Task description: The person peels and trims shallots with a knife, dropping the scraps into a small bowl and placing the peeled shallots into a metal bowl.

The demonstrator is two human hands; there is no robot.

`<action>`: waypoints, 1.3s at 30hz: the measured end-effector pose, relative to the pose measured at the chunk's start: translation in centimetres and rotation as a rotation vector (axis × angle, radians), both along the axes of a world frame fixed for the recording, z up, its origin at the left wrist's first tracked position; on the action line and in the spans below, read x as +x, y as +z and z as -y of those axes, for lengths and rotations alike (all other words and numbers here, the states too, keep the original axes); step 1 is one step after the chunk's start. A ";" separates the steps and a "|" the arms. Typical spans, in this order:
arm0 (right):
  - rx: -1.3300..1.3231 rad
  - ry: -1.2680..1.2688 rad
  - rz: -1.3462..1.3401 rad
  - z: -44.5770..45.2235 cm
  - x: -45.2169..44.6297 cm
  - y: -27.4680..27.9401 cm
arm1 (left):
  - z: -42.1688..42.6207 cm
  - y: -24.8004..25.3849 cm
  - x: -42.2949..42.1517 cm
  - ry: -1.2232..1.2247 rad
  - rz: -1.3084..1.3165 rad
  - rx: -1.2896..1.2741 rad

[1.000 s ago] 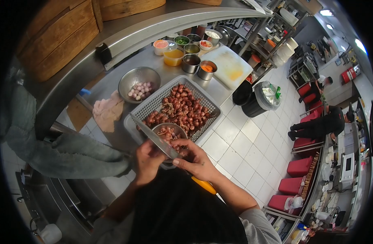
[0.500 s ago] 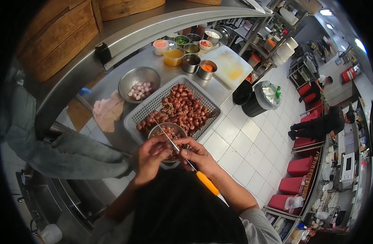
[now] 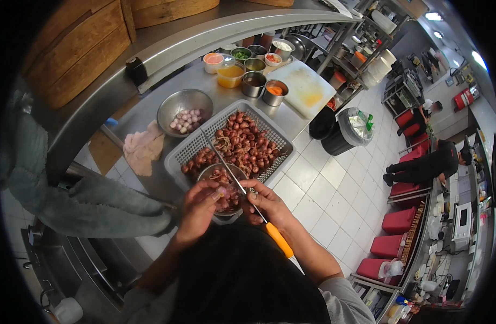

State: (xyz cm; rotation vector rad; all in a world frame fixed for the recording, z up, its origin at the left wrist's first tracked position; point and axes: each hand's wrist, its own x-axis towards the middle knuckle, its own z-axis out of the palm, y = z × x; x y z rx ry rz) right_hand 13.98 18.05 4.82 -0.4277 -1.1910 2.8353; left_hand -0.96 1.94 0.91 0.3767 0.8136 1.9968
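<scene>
A small pinkish shallot (image 3: pixel 221 191) is pinched in my left hand (image 3: pixel 198 208), over a metal bowl of skins (image 3: pixel 206 171). My right hand (image 3: pixel 267 202) grips a knife (image 3: pixel 226 166) near the base of its blade; the yellow handle points back toward my forearm and the blade points up and left. The bowl rests at the near end of a grey perforated basket (image 3: pixel 280 139) heaped with unpeeled red shallots (image 3: pixel 245 135). Behind the basket on the left, a steel bowl (image 3: pixel 168 106) holds peeled shallots (image 3: pixel 187 121).
A pink cloth (image 3: pixel 144 148) lies left of the basket. Small containers, one with orange liquid (image 3: pixel 230 74), and a white cutting board (image 3: pixel 301 89) stand behind. A black bin (image 3: pixel 340 141) is on the floor to the right. Two people (image 3: pixel 429 162) are farther off.
The knife has turned more upright and shifted right, away from my left fingers. My hands have moved slightly apart, and the shallot in my left hand now shows.
</scene>
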 end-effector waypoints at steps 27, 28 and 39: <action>0.475 0.047 -0.054 1.8 -0.4 1.7 | 0.2 -1.3 0.2 0.043 0.010 0.089; 0.458 0.033 -0.067 1.7 -0.4 1.8 | 0.0 -0.2 0.3 0.038 -0.006 0.079; 0.428 -0.018 -0.077 2.5 -0.5 2.4 | 0.1 -0.5 0.4 0.038 0.040 0.091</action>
